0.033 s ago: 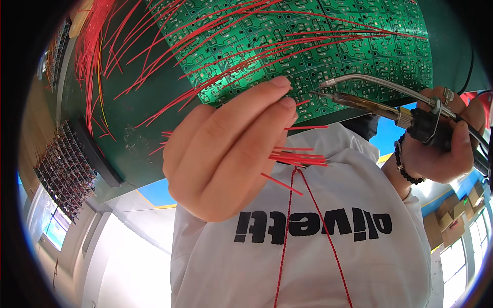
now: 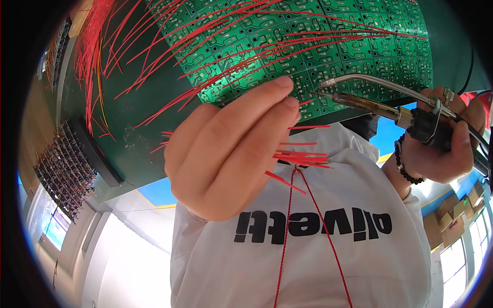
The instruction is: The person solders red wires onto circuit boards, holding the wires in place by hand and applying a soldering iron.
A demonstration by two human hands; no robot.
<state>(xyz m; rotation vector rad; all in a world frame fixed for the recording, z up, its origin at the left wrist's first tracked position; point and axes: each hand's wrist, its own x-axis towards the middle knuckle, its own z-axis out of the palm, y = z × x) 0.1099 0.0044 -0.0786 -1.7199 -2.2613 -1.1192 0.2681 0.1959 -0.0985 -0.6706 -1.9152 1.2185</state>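
My left hand (image 2: 231,154) is closed around a small bunch of red wires (image 2: 303,155), whose ends stick out past the palm on both sides. Its thumb and forefinger pinch together at the near edge of a large green circuit board panel (image 2: 354,56). My right hand (image 2: 441,138) grips a soldering iron (image 2: 426,123) by its dark handle. A curved metal tube is clamped along the iron, and both tips point left over the board, a short way from my left fingertips. Long red wires (image 2: 241,64) lie across the panel.
A thick heap of red wires (image 2: 95,46) hangs at the far left of the green work surface (image 2: 138,149). Below it, at the left edge, stands a stack of filled boards (image 2: 67,169) beside a dark bar (image 2: 97,154). Cardboard boxes (image 2: 452,220) are at the lower right.
My left hand has shifted very slightly to the right with the red wires in it. The soldering iron and the panel stay where they were.
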